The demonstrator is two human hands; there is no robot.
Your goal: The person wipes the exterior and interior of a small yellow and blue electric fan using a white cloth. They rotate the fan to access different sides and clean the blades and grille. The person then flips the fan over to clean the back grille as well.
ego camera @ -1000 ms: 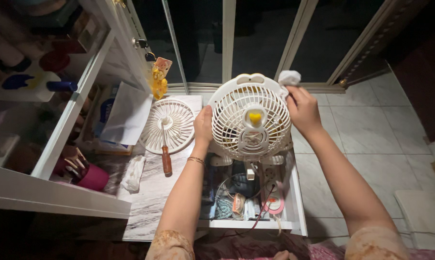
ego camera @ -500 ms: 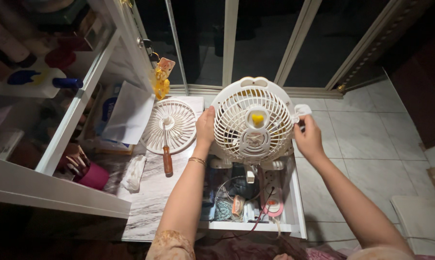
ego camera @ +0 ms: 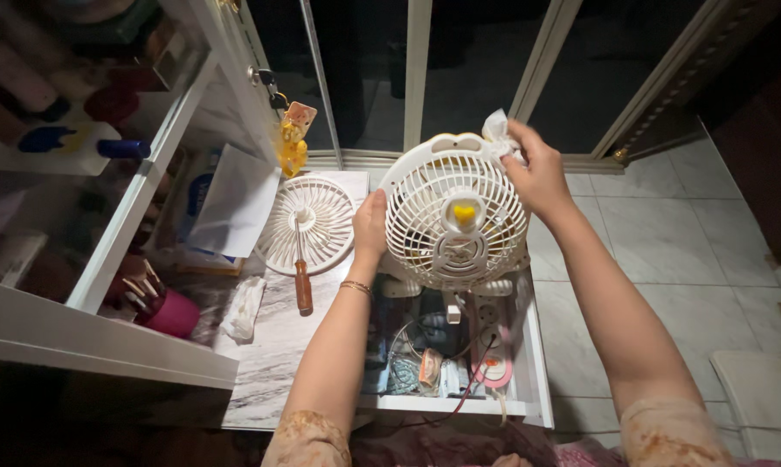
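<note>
A small white table fan (ego camera: 456, 223) with a yellow hub stands upright over an open drawer. My left hand (ego camera: 370, 227) grips the left rim of its round grille. My right hand (ego camera: 535, 173) presses a crumpled white tissue (ego camera: 497, 130) against the upper right rim of the fan. A second, detached white fan grille (ego camera: 304, 225) lies flat on the marble-patterned top to the left. A screwdriver with a brown handle (ego camera: 301, 275) rests across that grille.
The open white drawer (ego camera: 537, 363) holds cables, a power strip and small items. A crumpled cloth (ego camera: 242, 309) and a pink cup (ego camera: 171, 313) of brushes sit at the left. A glass cabinet door (ego camera: 148, 173) stands open on the left. Sliding glass doors and tiled floor (ego camera: 667, 233) lie beyond.
My right hand has moved with the tissue from the fan's right side up to its top right rim. My left hand has stayed on the left rim.
</note>
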